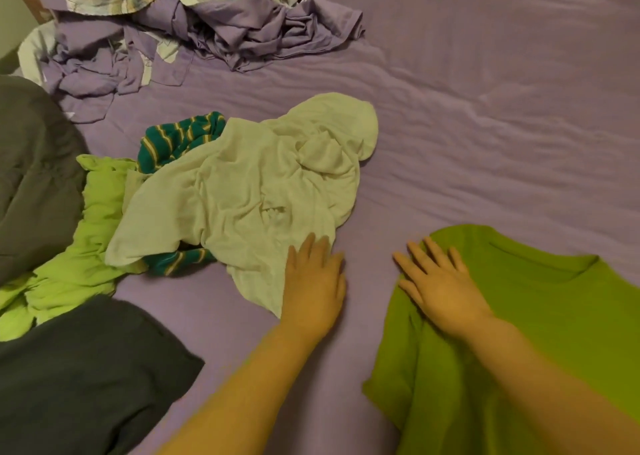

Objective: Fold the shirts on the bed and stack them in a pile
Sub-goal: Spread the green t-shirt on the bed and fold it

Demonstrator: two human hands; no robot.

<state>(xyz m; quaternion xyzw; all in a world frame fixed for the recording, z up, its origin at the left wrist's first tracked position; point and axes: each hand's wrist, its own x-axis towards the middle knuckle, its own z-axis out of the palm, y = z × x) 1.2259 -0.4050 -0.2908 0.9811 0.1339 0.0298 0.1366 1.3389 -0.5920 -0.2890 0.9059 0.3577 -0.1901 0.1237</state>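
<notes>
A green shirt (540, 333) lies spread on the purple bed (485, 125) at the lower right, collar facing away. My right hand (440, 281) rests flat on its left shoulder, fingers straight. My left hand (313, 281) lies flat with straight fingers on the lower edge of a crumpled white shirt (249, 191). Under the white shirt are a teal striped shirt (173, 139) and a lime green shirt (79, 257), both crumpled.
A dark grey garment (79, 378) lies at the lower left and another dark grey one (31, 164) at the left edge. A heap of purple and patterned bedding (194, 29) sits at the far left of the bed.
</notes>
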